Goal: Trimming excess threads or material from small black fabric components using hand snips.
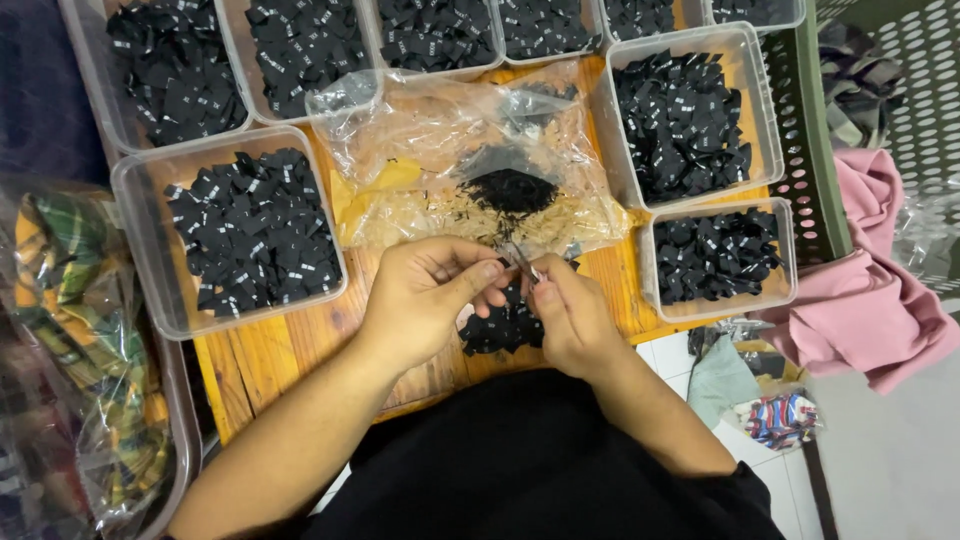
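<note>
Left hand [425, 295] and right hand [567, 312] pinching one small label [519, 260] between them (fingertips closed), loose label pile [500, 325] just beneath

A single head-worn camera looks almost straight down from above the person. It sits close over the hands [500, 300], with the surface [270, 350] and its tubs [160, 180] beyond them.

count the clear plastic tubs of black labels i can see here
8, some cut off by the frame: five along the top edge, one at left, two at right. A sixth top tub may sit at the corner.
</note>
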